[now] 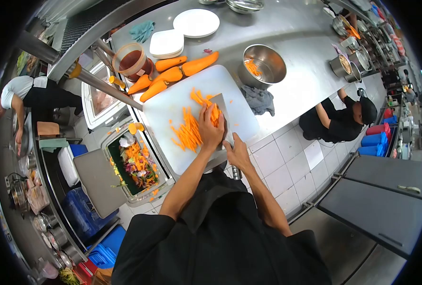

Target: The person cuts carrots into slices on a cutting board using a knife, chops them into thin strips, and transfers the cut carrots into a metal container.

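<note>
My right hand [238, 153] is wrapped round the handle of a broad-bladed kitchen knife [226, 121], whose blade lies over the white cutting board [242, 107]. Beside the blade, my left hand [211, 130] has its fingers bent over sliced carrot [215, 115] and presses it against the board. A heap of thin carrot strips [188, 130] lies to the left of that hand. More strips stick out beyond my fingertips. Several whole peeled carrots [170, 75] rest along the board's far left edge. The fingertips of my left hand are partly hidden.
A steel pot [263, 66] with some carrot strips stands right of the board, near a grey cloth [258, 99]. White plates [196, 23] and a tub of red liquid [130, 61] sit behind. An open scrap bin [137, 164] is at left. Two other people work nearby.
</note>
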A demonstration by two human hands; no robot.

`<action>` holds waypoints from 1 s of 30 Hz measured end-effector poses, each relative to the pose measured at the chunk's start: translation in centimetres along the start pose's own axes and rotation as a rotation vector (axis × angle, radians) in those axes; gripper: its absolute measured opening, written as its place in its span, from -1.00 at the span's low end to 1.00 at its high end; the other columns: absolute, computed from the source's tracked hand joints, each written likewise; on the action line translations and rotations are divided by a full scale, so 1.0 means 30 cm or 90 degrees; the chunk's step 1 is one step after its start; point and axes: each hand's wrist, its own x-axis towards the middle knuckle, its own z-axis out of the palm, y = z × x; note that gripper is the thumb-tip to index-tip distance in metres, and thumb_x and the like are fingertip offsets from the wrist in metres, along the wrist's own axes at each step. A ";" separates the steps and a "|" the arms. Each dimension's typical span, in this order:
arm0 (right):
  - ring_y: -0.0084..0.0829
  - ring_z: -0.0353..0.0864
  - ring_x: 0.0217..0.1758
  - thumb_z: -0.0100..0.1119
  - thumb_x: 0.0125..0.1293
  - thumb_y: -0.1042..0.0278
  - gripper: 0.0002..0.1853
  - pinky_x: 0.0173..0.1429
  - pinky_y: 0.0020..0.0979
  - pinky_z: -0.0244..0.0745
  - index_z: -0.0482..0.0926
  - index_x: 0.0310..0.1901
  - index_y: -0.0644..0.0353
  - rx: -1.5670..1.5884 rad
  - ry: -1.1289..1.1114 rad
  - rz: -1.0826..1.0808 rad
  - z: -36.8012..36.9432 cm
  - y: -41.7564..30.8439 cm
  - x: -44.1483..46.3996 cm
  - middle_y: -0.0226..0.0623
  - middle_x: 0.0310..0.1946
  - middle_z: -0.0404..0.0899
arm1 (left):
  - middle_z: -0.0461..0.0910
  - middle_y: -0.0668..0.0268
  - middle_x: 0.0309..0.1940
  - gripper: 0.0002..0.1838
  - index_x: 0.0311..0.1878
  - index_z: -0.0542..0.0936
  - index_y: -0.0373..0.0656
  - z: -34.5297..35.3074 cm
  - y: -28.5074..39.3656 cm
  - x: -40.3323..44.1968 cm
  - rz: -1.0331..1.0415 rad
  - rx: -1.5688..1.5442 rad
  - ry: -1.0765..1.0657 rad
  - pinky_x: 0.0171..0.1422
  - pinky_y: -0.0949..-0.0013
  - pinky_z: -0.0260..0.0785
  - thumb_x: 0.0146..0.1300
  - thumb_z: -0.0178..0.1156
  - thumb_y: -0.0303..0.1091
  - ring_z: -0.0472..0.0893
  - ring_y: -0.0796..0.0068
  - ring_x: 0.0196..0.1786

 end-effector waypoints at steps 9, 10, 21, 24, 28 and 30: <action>-0.54 0.40 -0.78 0.14 0.46 0.38 -0.77 -0.73 -0.42 0.26 0.36 -0.06 0.35 0.321 -0.006 0.118 -0.094 -0.108 -0.065 -0.34 -0.70 0.41 | 0.44 0.00 0.33 -0.54 0.23 0.56 -0.22 -0.025 0.214 0.086 0.108 0.036 -0.045 0.41 0.07 0.33 0.27 0.29 -0.33 0.44 -0.07 0.36; -0.55 0.37 -0.78 0.13 0.46 0.40 -0.76 -0.73 -0.43 0.26 0.35 -0.03 0.36 0.392 0.011 0.101 -0.111 -0.117 -0.063 -0.35 -0.70 0.39 | 0.44 0.01 0.32 -0.54 0.22 0.56 -0.22 -0.017 0.251 0.116 0.135 0.049 -0.065 0.41 0.08 0.34 0.27 0.29 -0.33 0.44 -0.06 0.35; -0.55 0.40 -0.66 0.00 0.35 0.47 -0.82 -0.59 -0.43 0.41 0.40 -0.07 0.34 0.434 0.209 0.032 -0.556 -0.311 0.304 -0.38 -0.63 0.39 | 0.62 0.01 0.10 -0.59 0.05 0.68 -0.18 0.558 0.469 0.639 0.222 -0.016 -0.231 0.29 0.03 0.43 0.25 0.24 -0.11 0.57 -0.08 0.18; -0.53 0.42 -0.64 -0.01 0.33 0.44 -0.72 -0.53 -0.42 0.47 0.43 0.01 0.40 0.330 0.177 0.040 -0.631 -0.268 0.333 -0.33 -0.59 0.44 | 0.67 0.00 0.01 -0.59 -0.01 0.71 -0.17 0.660 0.381 0.730 0.050 0.198 -0.431 0.26 0.02 0.44 0.30 0.20 -0.04 0.60 -0.04 0.14; -0.54 0.41 -0.67 0.02 0.35 0.42 -0.74 -0.57 -0.43 0.42 0.45 0.01 0.38 0.331 0.209 0.071 -0.655 -0.233 0.207 -0.34 -0.61 0.44 | 0.72 0.01 -0.11 -0.60 -0.04 0.72 -0.20 0.567 0.379 0.774 0.122 -0.011 -0.341 0.12 0.11 0.52 0.36 0.19 -0.03 0.70 0.03 -0.02; -0.57 0.38 -0.69 0.06 0.39 0.42 -0.74 -0.59 -0.46 0.38 0.45 0.04 0.36 0.323 0.170 0.035 -0.658 -0.222 0.124 -0.38 -0.62 0.43 | 0.73 0.03 -0.13 -0.63 -0.05 0.72 -0.22 0.472 0.308 0.788 0.170 -0.063 -0.277 0.09 0.16 0.53 0.38 0.19 -0.09 0.72 0.08 -0.05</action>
